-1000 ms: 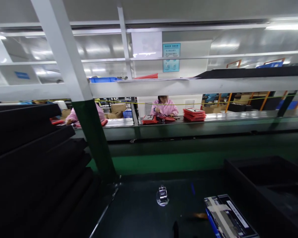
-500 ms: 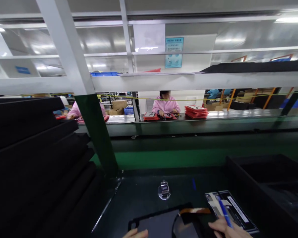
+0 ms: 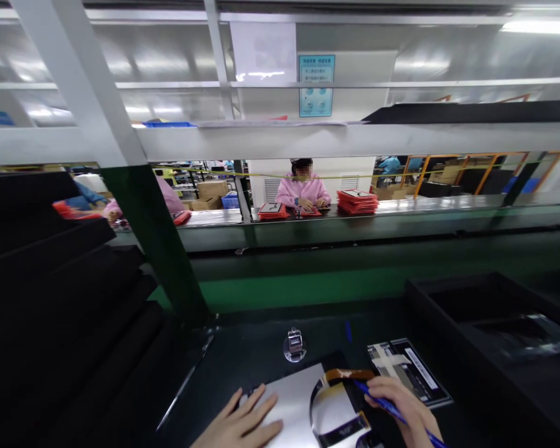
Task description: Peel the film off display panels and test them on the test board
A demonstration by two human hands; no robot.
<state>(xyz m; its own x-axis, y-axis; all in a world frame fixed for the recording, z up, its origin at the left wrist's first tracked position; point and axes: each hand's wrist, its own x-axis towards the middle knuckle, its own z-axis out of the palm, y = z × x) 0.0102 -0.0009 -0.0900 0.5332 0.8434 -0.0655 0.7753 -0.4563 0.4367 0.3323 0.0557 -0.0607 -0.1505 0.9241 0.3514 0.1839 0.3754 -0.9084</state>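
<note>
A flat silvery panel with a dark edge lies at the bottom centre. My left hand rests on its left part, fingers spread. Across the panel's right side runs a curved orange-brown and black flex strip. My right hand grips a blue pen-like tool, whose tip is at the strip's right part. Behind the panel stands a small metal counter on a round clear base. A black-framed part with pale tape lies beyond my right hand.
Black trays are stacked on the left; a black bin stands right. A thin rod and a small blue piece lie on the bench. Across the line sits a person in pink beside red stacks.
My left hand has come further in over the panel. My right hand and the blue tool have moved left to the flex strip, away from the taped part. The view has shifted.
</note>
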